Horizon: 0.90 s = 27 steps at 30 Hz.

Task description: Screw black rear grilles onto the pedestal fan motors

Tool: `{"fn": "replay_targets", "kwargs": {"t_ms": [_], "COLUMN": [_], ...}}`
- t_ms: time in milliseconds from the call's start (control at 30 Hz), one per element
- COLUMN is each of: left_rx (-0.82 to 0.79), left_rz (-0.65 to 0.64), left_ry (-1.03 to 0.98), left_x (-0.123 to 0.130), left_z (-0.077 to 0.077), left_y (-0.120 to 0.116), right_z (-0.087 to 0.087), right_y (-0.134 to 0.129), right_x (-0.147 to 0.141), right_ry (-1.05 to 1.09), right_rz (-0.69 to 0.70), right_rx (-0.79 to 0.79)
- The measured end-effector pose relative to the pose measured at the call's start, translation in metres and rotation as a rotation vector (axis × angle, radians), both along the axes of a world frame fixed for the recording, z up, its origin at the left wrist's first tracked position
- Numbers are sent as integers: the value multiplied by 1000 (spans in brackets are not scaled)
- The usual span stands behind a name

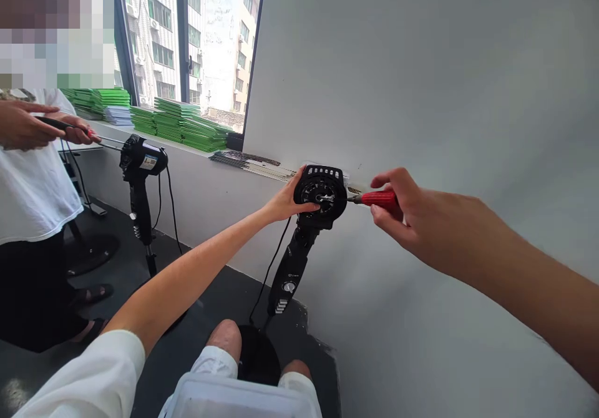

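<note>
Currently, black appliance (304, 240): it is standing just in front of the wall (421, 93), its slotted round head sitting above a handle with 1 dial (289, 287).
Left hand (296, 196): it is gripping the head by its left edge, spread part-open around it, thumb lying across the front.
Right hand (414, 212): just right of the black appliance, it is curling, nearly closed, around the red screwdriver (382, 199).
Shaft: it is pointing left across the appliance's face; I'm not making out whether its tip is touching the silver part (325, 198).
Slip risk: the thumb is resting close to that tip, so a sideways skid could be jabbing it.
Swing risk: should the left hand be loosening, the head could be turning under the push.
In the way: the wall is crowding the space behind the black appliance; a cord (270, 274) is hanging left of its handle.
Around: well left of the black appliance, a co-worker (32, 181) is working at a second appliance (145, 156); green stacks (182, 121) are lying between, farther back.
</note>
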State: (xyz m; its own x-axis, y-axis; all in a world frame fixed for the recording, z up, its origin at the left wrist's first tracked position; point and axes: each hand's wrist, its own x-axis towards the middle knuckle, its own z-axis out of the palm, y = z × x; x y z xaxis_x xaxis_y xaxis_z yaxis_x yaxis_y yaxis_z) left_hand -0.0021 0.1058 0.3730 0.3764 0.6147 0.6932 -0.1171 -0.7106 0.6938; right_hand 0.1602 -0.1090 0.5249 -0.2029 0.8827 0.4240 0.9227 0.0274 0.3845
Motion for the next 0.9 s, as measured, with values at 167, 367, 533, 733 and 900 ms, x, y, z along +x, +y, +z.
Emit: {"fn": "replay_targets", "kwargs": {"t_ms": [167,367,533,733,900], "left_rx": [-2,22,25,36,37], "left_rz": [2,7,21,27,31], "left_ry": [-24,-28,-31,-37,-22], "left_x": [3,3,5,5,5], "left_z": [-4,-4,-5,-6,-5], "left_y": [2,0,0,1,1], "right_z": [2,5,3,6,9], "right_y": [-5,-2,-4,-5,-6], "right_x": [-5,-1,-5,-6,-6], "right_ry": [-204,-37,-241,-66,-159], "right_rz": [-178,-53,-158,-70,-161], "right_rx": [208,45,213,26,130]}}
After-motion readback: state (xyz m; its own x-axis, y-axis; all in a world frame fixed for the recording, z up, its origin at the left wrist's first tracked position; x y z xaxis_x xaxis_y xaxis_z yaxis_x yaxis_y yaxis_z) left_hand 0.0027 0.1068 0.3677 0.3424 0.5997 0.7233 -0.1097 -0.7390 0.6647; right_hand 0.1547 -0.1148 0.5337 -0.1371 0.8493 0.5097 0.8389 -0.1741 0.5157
